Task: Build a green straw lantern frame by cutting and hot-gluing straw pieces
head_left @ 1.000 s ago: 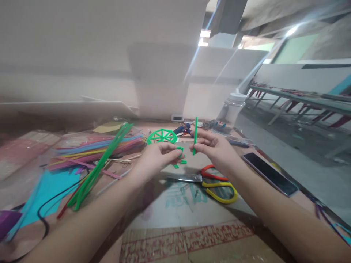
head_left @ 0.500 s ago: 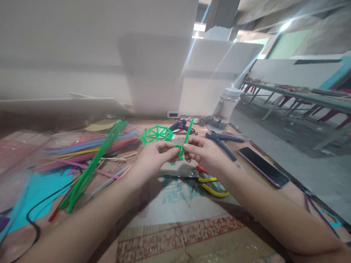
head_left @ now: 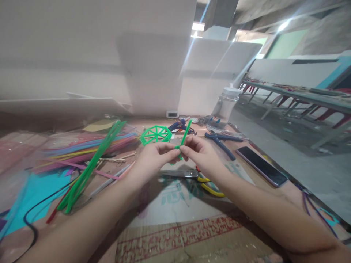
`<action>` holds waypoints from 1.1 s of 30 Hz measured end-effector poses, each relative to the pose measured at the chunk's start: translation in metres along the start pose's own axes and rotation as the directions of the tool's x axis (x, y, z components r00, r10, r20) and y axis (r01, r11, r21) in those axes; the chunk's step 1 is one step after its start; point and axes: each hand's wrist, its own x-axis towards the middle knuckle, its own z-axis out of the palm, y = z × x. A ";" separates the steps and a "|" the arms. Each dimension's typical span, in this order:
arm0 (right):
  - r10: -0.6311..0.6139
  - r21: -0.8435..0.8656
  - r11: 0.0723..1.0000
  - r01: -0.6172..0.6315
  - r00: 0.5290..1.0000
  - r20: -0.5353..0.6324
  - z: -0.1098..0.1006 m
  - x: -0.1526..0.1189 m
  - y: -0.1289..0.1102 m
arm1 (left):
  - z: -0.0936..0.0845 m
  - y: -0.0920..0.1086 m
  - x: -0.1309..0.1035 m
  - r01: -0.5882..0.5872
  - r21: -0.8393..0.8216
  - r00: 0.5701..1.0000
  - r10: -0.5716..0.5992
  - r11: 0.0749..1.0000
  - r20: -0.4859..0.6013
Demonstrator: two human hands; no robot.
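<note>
Between my fingertips, over the middle of the table, is a green pipe cleaner, one end sticking up and the lower part bent. My left hand pinches its bent part from the left. My right hand pinches it from the other side, close against the left fingertips. Fingers hide much of the bent section. Just behind my hands lies a green spoked wheel shape made of pipe cleaners. Below them rest scissors with yellow handles.
Green pipe cleaners lie across coloured bundles on the left, beside a blue sheet. To the right are pliers and a phone. Behind stand a glue gun, a small display and a clear bottle.
My hands have drawn closer together, and the right fingers now cover more of the bent green piece. The view has shifted slightly; the things on the table stay put.
</note>
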 end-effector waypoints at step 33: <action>-0.077 -0.370 0.914 0.170 0.965 0.252 -0.013 -0.001 -0.018 | 0.002 0.007 -0.001 0.079 -0.168 0.997 -0.079 0.983 0.005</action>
